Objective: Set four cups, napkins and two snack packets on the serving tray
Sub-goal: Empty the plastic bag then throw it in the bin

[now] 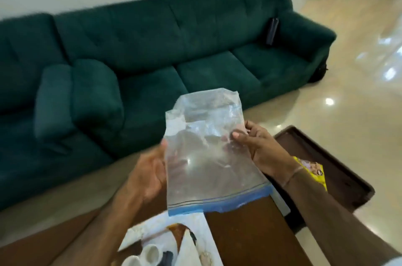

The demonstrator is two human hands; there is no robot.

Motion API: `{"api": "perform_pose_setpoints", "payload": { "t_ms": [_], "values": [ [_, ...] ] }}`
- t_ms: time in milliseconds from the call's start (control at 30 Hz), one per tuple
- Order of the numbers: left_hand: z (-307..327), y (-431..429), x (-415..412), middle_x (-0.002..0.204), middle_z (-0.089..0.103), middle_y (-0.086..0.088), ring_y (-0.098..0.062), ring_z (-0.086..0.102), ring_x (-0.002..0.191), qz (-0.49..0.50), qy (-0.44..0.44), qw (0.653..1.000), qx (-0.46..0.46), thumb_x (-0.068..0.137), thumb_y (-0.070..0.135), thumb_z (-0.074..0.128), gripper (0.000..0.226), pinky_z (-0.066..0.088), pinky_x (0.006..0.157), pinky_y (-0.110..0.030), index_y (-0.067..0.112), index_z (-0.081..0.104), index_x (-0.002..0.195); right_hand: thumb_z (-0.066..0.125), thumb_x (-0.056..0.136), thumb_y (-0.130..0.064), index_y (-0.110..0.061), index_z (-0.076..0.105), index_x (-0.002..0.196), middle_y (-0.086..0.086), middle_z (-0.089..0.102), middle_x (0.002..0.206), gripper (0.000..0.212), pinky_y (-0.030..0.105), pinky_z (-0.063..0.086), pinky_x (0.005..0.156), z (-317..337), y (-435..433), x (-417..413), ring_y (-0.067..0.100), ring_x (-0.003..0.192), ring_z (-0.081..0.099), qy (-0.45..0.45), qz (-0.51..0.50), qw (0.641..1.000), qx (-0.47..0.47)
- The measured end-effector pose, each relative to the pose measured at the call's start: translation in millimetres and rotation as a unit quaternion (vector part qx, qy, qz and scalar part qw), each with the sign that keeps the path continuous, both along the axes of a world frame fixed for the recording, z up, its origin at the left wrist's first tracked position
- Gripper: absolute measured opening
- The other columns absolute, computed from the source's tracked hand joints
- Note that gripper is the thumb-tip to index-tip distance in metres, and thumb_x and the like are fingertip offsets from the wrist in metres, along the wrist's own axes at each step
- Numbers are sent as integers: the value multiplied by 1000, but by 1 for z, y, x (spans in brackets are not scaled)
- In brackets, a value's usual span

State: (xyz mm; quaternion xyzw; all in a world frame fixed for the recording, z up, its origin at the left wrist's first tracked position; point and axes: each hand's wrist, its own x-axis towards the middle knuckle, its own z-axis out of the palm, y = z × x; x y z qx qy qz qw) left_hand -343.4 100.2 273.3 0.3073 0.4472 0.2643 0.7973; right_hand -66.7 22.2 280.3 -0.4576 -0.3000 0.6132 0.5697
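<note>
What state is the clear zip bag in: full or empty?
Empty, it seems. The clear zip bag hangs flat between the left hand and right hand, and nothing shows inside it.

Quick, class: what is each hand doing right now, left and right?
Left hand: closed on the left edge of the clear plastic bag.
Right hand: fingers pinch the same bag's right edge.

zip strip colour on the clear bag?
Blue: the zip strip runs along the lower edge of the clear bag, seen in the head view.
</note>
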Motion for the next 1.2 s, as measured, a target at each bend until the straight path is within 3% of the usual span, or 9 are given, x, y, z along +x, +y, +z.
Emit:
{"api": "perform_pose_setpoints", "payload": {
  "t_ms": [233, 433, 567, 667, 833, 933, 1033, 1133, 1200],
  "values": [
    [117, -14, -114, 106, 74, -19, -37, 73, 99, 148, 52, 970, 184, 84, 3, 73, 72, 59, 87, -51, 33, 44, 143, 65, 94, -12, -39, 34, 144, 11, 74, 79, 65, 22, 59, 67, 149, 4, -116, 20, 71, 73, -290, -131, 943, 101],
    [222, -31, -201, 85, 76, 1, -15, 71, 82, 112, 153, 875, 447, 81, -13, 74, 54, 62, 78, -29, 29, 70, 114, 79, 82, -12, -34, 59, 132, -2, 50, 95, 58, 30, 52, 91, 259, -5, -190, 10, 85, 55, -599, -25, 778, 189],
    [276, -41, -249, 98, 70, 7, -15, 67, 91, 157, 314, 751, 560, 71, 2, 86, 38, 57, 88, -40, 27, 74, 96, 72, 86, -8, -12, 73, 102, 3, 47, 97, 16, 35, 50, 84, 322, 6, -232, 19, 88, 53, -689, -75, 685, 223],
    [315, -43, -281, 124, 53, -2, -20, 51, 120, 159, 381, 652, 636, 62, 24, 93, 56, 40, 107, -35, 20, 69, 113, 65, 91, -10, -11, 69, 100, -1, 41, 102, 10, 29, 43, 79, 372, 17, -262, 24, 96, 53, -726, -70, 627, 274],
    [396, -49, -286, 137, 57, 9, -9, 57, 120, -71, 431, 644, 628, 72, 47, 83, 88, 47, 99, -27, 34, 41, 147, 65, 89, -10, -17, 69, 102, -4, 38, 103, 16, 39, 50, 84, 441, 28, -337, 26, 104, 52, -715, 5, 579, 393],
    [422, -44, -294, 101, 76, 0, -22, 74, 92, 28, 411, 709, 572, 77, 19, 78, 40, 61, 82, -38, 25, 71, 116, 78, 81, -18, -25, 56, 126, 1, 47, 119, 50, 41, 47, 95, 463, 28, -372, 26, 115, 50, -661, -46, 604, 442],
    [427, -43, -320, 95, 79, -8, -28, 76, 88, 119, 222, 813, 526, 79, 11, 81, 24, 63, 75, -39, 21, 78, 101, 92, 63, -29, -29, 15, 154, 5, 25, 156, 119, 45, 29, 118, 465, 30, -387, 24, 143, 29, -510, -98, 772, 367],
    [428, -55, -339, 99, 78, -11, -25, 76, 91, 159, 91, 847, 499, 73, 12, 87, 39, 60, 75, -32, 18, 76, 110, 100, 43, -33, -31, -2, 156, 12, 15, 165, 151, 53, 18, 123, 440, 33, -401, 30, 151, 21, -206, 106, 953, 195],
    [426, -60, -346, 98, 78, -12, -25, 76, 91, 178, 71, 855, 481, 69, 8, 88, 48, 60, 75, -32, 14, 74, 114, 100, 43, -31, -13, 27, 154, 17, 46, 151, 134, 54, 29, 120, 420, 35, -414, 33, 141, 44, -83, 258, 951, 150]
  ]
}}
